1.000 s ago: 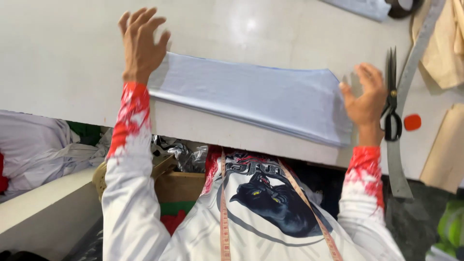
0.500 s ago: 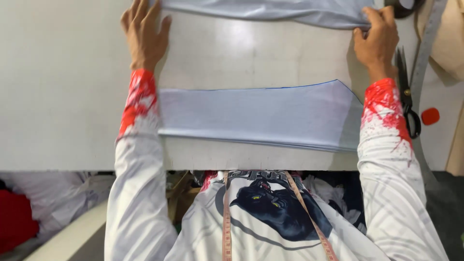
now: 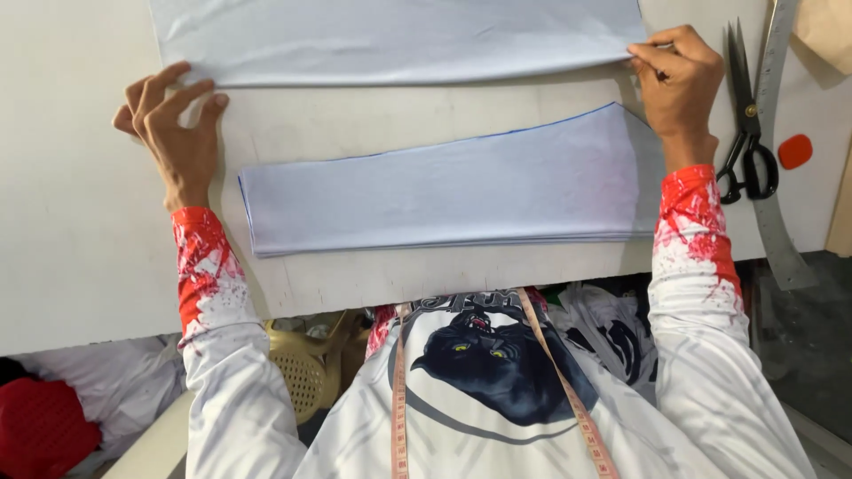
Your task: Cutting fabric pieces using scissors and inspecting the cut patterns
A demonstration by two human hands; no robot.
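Note:
Two pieces of pale blue fabric lie on the white table. The far piece is a wide folded sheet along the top of the view. My left hand rests flat with fingers spread at its near left corner. My right hand pinches its near right corner between thumb and fingers. The near piece is a long cut panel with an angled right end, lying flat between my forearms, with neither hand on it.
Black scissors lie right of my right hand, beside a long curved metal ruler and a small red chalk piece. A measuring tape hangs from my neck. A beige basket and cloth piles sit below the table edge.
The view has shifted down the table. Both hands left the near panel and reached to the far sheet; my left hand slid left to its corner and my right hand pinched its right corner.

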